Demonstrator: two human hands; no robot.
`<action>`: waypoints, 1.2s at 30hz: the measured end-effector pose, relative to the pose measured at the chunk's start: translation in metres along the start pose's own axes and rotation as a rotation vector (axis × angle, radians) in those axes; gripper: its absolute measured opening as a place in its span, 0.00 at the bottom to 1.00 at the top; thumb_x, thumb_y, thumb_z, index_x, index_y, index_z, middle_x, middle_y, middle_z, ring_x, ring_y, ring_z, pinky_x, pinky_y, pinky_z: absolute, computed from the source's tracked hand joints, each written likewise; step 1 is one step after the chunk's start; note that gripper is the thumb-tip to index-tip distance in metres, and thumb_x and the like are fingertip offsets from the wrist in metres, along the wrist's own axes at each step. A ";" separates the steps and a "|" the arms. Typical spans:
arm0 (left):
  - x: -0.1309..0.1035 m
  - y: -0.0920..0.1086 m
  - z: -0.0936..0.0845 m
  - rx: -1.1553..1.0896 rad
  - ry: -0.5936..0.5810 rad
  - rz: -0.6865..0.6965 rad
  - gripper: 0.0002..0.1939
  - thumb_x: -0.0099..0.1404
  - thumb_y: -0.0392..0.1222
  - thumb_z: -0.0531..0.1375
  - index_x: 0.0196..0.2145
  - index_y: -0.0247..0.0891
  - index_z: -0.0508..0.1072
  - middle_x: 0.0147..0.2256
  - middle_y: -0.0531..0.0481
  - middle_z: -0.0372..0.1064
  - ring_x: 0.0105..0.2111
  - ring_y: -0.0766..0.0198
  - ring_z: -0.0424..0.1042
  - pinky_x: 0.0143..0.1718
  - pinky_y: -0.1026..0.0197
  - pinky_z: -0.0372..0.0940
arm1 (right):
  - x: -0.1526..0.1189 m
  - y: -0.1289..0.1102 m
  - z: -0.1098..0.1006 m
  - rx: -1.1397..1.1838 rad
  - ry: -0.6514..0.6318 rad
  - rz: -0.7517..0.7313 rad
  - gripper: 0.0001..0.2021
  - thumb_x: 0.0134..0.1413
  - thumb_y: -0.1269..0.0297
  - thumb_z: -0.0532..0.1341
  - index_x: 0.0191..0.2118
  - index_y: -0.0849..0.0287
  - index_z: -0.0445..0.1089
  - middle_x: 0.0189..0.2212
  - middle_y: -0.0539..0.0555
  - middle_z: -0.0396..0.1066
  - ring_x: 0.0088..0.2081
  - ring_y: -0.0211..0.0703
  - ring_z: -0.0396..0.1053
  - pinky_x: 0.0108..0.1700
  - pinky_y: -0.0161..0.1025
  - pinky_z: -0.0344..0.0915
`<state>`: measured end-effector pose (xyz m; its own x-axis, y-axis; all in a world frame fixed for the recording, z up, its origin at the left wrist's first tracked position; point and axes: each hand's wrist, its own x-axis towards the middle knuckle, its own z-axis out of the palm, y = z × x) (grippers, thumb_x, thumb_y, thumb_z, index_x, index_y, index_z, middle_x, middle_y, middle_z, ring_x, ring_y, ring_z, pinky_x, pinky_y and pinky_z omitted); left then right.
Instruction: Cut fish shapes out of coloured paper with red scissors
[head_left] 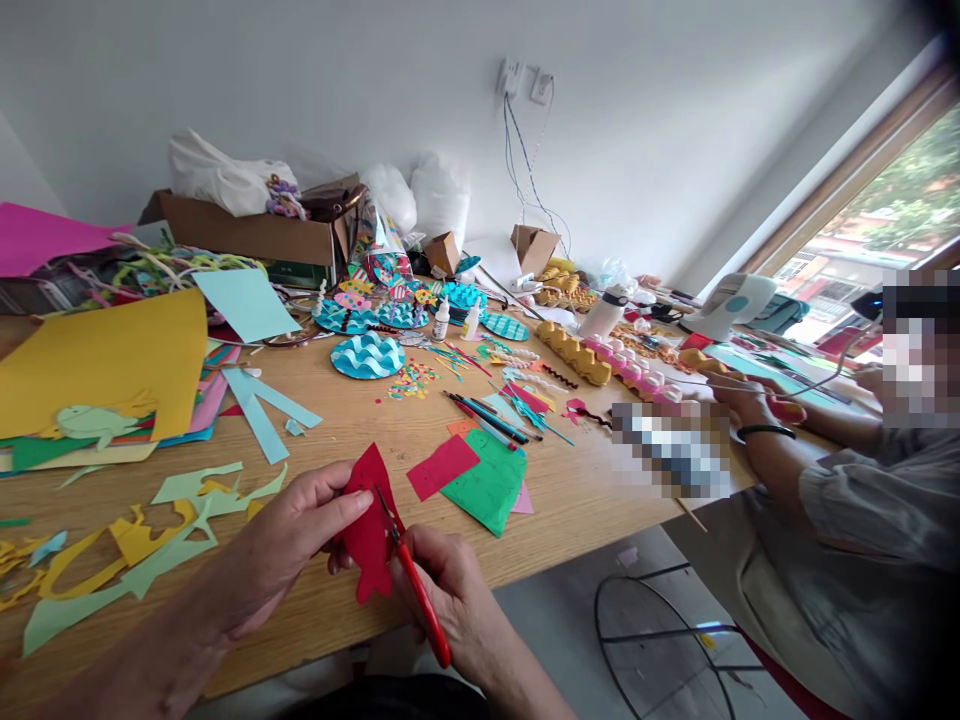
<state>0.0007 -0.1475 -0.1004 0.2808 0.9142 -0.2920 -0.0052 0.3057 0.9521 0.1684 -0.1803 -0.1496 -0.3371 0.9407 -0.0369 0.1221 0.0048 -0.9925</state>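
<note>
My left hand (319,520) pinches a piece of red paper (365,550) between thumb and fingers, above the table's front edge. The paper is partly cut into a fish-like outline, with a forked tail at the bottom. In my right hand (454,580) is a pair of red-handled scissors (424,600), its blades pointing up and left against the paper's right side. Just beyond lie a red paper rectangle (444,467) and a green paper sheet (491,485). Pale green and yellow paper scraps (169,562) lie left of my left hand.
Pens (491,420) lie mid-table, near a blue wavy paper disc (367,356) and confetti. Yellow card (112,350) bearing a pale green fish cutout covers the left. A co-worker's hands (746,400) work at the right, above a black wire stool (660,635).
</note>
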 end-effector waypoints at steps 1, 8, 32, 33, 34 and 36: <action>0.000 0.000 -0.001 0.001 0.000 0.003 0.14 0.51 0.51 0.65 0.25 0.37 0.72 0.19 0.56 0.69 0.20 0.69 0.61 0.21 0.67 0.58 | 0.000 0.000 0.000 -0.005 0.000 -0.004 0.23 0.57 0.45 0.57 0.23 0.59 0.59 0.19 0.45 0.50 0.21 0.33 0.47 0.21 0.32 0.44; 0.003 -0.005 -0.003 -0.017 -0.011 0.067 0.14 0.55 0.53 0.64 0.27 0.38 0.73 0.20 0.56 0.69 0.20 0.69 0.60 0.21 0.67 0.58 | 0.001 -0.002 0.000 -0.019 0.022 0.005 0.24 0.56 0.43 0.57 0.22 0.58 0.58 0.19 0.45 0.51 0.22 0.33 0.48 0.21 0.32 0.44; 0.000 -0.004 -0.003 0.019 -0.002 0.008 0.13 0.55 0.52 0.64 0.25 0.40 0.74 0.19 0.55 0.68 0.22 0.66 0.62 0.23 0.66 0.59 | -0.001 0.003 0.001 -0.034 0.016 0.008 0.23 0.57 0.45 0.58 0.22 0.58 0.57 0.19 0.45 0.51 0.22 0.33 0.48 0.21 0.31 0.45; 0.000 -0.005 -0.004 0.021 0.002 0.011 0.13 0.55 0.52 0.64 0.24 0.40 0.74 0.20 0.55 0.68 0.22 0.66 0.62 0.24 0.65 0.60 | -0.001 0.003 0.001 -0.037 0.014 0.010 0.23 0.57 0.45 0.58 0.22 0.58 0.57 0.19 0.45 0.51 0.22 0.33 0.48 0.21 0.31 0.45; 0.000 -0.005 -0.004 0.024 0.009 0.015 0.13 0.54 0.52 0.64 0.24 0.40 0.74 0.20 0.55 0.68 0.22 0.65 0.63 0.24 0.65 0.61 | -0.002 0.003 0.001 -0.040 0.012 0.013 0.23 0.57 0.45 0.58 0.22 0.58 0.57 0.19 0.45 0.51 0.22 0.33 0.48 0.21 0.31 0.45; 0.000 -0.006 -0.004 0.034 0.027 0.022 0.13 0.55 0.52 0.64 0.24 0.40 0.74 0.19 0.55 0.68 0.21 0.65 0.62 0.24 0.64 0.60 | -0.002 0.003 0.000 -0.048 0.007 0.013 0.23 0.57 0.45 0.58 0.22 0.58 0.56 0.19 0.44 0.51 0.22 0.33 0.47 0.21 0.31 0.45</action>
<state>-0.0029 -0.1483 -0.1066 0.2549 0.9278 -0.2725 0.0213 0.2763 0.9608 0.1690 -0.1822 -0.1524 -0.3286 0.9432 -0.0488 0.1709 0.0085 -0.9853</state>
